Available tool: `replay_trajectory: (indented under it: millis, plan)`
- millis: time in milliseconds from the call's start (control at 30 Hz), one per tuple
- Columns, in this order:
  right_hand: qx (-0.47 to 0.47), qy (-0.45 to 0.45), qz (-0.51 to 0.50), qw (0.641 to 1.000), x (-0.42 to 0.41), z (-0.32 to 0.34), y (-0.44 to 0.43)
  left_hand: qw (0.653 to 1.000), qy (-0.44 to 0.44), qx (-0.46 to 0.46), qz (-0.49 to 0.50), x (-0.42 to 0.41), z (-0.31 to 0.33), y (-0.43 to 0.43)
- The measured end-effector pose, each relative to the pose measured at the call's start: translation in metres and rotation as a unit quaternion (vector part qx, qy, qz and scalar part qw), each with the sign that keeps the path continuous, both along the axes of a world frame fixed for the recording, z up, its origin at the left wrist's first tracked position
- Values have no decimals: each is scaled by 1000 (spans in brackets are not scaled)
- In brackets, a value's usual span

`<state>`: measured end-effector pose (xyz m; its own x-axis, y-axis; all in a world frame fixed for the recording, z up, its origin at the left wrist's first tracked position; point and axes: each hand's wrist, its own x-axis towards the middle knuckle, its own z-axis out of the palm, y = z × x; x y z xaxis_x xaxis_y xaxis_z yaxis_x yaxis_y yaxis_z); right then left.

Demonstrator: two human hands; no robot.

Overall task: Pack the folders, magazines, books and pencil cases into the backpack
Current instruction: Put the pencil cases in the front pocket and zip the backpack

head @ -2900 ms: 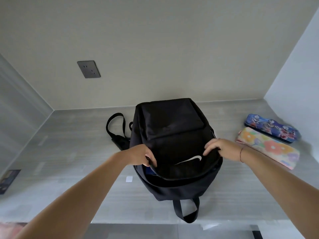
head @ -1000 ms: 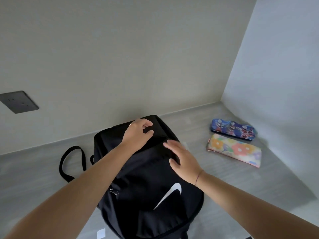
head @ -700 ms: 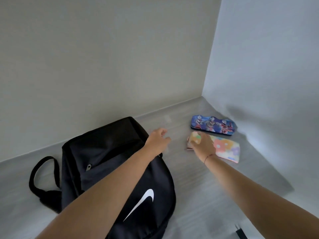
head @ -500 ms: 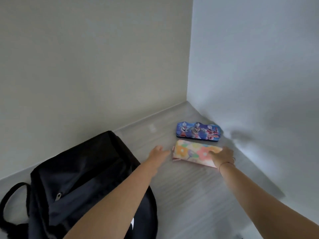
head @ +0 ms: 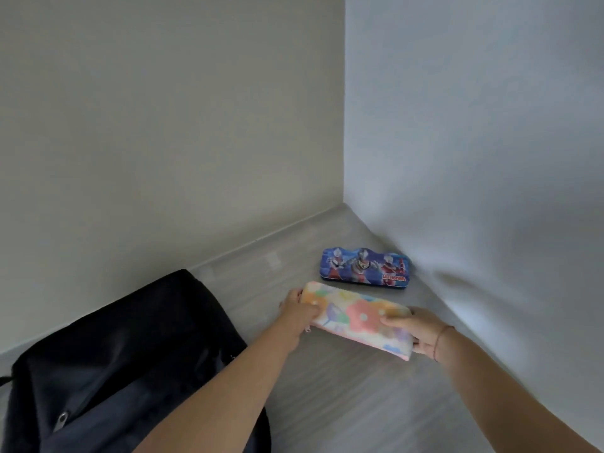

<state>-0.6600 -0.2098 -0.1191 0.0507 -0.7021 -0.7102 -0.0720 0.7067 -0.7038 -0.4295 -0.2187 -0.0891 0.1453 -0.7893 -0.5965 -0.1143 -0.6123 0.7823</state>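
Your left grip [head: 299,311] and right grip [head: 415,329] each clasp one end of the floral pencil case [head: 358,317] on the bench [head: 359,403], just beside the blue pencil case [head: 364,268]; both cases are outside the backpack [head: 114,354] (its contents hidden); pack these two next.

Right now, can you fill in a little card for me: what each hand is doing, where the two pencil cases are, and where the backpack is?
left hand: grips the flowery pencil case at its left end
right hand: grips its right end
blue pencil case: flat on the table near the corner, untouched
backpack: black, left of the cases, both cases outside it
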Motion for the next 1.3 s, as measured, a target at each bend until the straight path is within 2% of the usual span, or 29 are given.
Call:
replay_trajectory:
  millis: [100,200,300,367,400,467,533,633,733,800,833,867,967,1067,1133,1233,1300]
  plan:
    - [-15,-54,167,984,16,31,1,997,13,-77,-11,26,37,8]
    - [-44,-131,275,952,60,74,10,991,4,-128,-30,66,82,20]
    - [-81,-158,289,941,119,114,25,988,-12,-141,-65,107,114,44]
    - [-96,-178,291,935,155,128,38,985,-28,-167,-30,136,131,61]
    - [-89,-188,292,933,171,133,44,982,-49,-182,-3,152,136,71]
    - [-70,-197,294,933,201,140,59,968,-148,-202,33,191,138,95]
    - [-49,-194,291,936,220,139,72,942,-278,-188,5,221,131,118]
    - [-19,-184,302,935,244,138,100,901,-397,-164,-61,263,114,153]
    - [16,-195,312,930,255,131,120,824,-530,-143,-140,284,102,169]
    - [34,-194,315,929,259,126,130,780,-582,-157,-166,289,96,171]
    - [44,-193,313,929,261,125,134,773,-586,-177,-165,291,93,171]
    - [53,-191,312,929,262,124,137,780,-574,-198,-151,291,91,170]
    - [72,-179,321,927,267,123,137,829,-498,-251,-47,289,94,166]
    - [101,-156,318,930,280,124,130,843,-460,-277,20,289,103,160]
    - [95,-139,272,947,297,122,122,848,-450,-278,11,289,106,159]
    - [14,-110,123,986,333,112,112,849,-449,-276,-22,288,107,160]
    - [-33,-86,66,994,353,105,114,851,-449,-267,-49,287,104,162]
